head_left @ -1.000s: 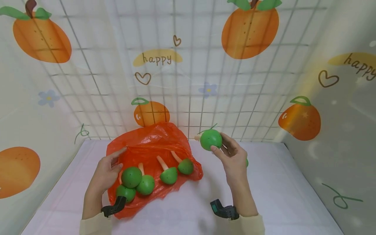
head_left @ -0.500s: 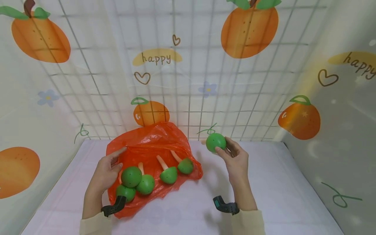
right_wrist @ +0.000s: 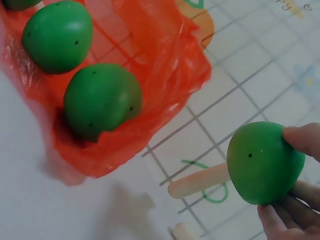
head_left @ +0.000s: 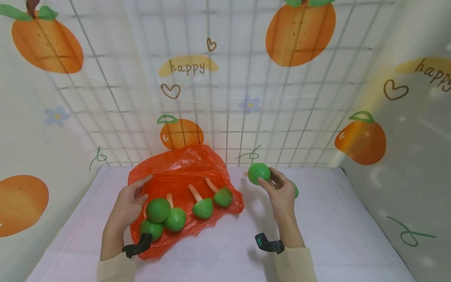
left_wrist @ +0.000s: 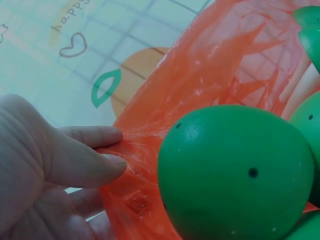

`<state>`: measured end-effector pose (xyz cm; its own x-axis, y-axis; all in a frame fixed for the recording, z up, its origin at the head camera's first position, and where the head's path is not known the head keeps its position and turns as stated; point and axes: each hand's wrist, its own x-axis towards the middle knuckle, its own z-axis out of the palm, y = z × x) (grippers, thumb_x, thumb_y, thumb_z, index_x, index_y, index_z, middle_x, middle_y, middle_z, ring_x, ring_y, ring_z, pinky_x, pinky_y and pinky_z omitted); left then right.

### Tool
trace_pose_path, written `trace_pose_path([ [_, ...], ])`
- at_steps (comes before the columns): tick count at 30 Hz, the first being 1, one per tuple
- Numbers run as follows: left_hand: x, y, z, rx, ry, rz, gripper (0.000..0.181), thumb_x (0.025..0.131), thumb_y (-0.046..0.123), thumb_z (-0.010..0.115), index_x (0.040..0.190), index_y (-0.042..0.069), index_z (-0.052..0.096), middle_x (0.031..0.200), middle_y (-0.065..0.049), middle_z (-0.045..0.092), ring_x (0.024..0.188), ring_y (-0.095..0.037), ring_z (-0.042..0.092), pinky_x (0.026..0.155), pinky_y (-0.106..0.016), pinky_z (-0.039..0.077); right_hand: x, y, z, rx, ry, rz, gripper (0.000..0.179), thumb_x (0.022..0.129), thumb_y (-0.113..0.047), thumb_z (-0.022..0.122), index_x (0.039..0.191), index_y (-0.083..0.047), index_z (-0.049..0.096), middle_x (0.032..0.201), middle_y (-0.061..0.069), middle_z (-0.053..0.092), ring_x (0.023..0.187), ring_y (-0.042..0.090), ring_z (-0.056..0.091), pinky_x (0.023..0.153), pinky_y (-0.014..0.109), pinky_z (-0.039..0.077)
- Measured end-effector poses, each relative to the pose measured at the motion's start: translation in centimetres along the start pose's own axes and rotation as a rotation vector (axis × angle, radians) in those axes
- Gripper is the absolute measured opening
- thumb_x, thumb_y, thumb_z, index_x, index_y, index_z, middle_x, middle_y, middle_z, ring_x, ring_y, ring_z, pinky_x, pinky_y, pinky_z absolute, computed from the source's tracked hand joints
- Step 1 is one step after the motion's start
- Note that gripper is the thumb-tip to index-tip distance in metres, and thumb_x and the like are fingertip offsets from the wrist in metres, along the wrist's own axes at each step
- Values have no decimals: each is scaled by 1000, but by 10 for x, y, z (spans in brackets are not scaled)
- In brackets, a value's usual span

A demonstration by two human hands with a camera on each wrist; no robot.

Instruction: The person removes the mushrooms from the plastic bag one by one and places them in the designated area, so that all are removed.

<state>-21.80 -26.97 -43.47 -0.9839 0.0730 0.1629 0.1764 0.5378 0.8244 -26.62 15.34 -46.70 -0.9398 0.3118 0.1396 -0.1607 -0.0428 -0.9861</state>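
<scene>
My left hand (head_left: 128,205) pinches the left edge of a red plastic bag (head_left: 183,160) between thumb and forefinger. Several toy mushrooms with speckled green caps and pale stems lie in the bag's open mouth. One mushroom (left_wrist: 235,172) rests on top of others, close to my left fingers. Out to the right of the bag, my right hand (head_left: 282,196) holds another green mushroom (head_left: 258,173) by its cap above the table. Its pale stem (right_wrist: 202,181) points toward the left. Behind the right hand shows part of one more green cap (head_left: 295,190), mostly hidden.
The bag lies on a white-covered table (head_left: 334,235). A printed cloth wall (head_left: 229,98) with oranges and grid lines stands behind it, with side walls at left and right. A second pale stem (right_wrist: 184,232) shows at the bottom of the right wrist view.
My right hand has shifted slightly right and down with the mushroom, a little away from the bag. The left hand and the mushrooms in the bag have stayed put.
</scene>
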Motion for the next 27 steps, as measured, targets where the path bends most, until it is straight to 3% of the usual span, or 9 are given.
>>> trace_pose_path([
  [8, 0, 1, 0, 1, -3, 2, 57, 100, -12, 51, 155, 1, 49, 160, -20, 46, 148, -47, 40, 116, -60, 38, 4, 14, -1, 1, -2, 12, 64, 91, 2, 78, 149, 7, 52, 150, 25, 55, 139, 34, 54, 101, 18, 50],
  [21, 0, -2, 0, 7, 6, 6, 58, 100, -12, 51, 155, 3, 50, 160, -19, 47, 148, -47, 41, 115, -60, 39, 5, 27, -6, -129, 5, -13, 66, 93, -9, 81, 151, 4, 52, 151, 24, 54, 139, 36, 55, 102, 18, 49],
  [27, 0, -1, 0, 14, 8, 7, 57, 100, -12, 52, 155, 2, 50, 159, -19, 47, 147, -47, 42, 115, -60, 40, 5, 29, -10, -259, 36, -63, 65, 93, -10, 80, 150, 4, 52, 148, 25, 57, 135, 38, 58, 108, 35, 50],
])
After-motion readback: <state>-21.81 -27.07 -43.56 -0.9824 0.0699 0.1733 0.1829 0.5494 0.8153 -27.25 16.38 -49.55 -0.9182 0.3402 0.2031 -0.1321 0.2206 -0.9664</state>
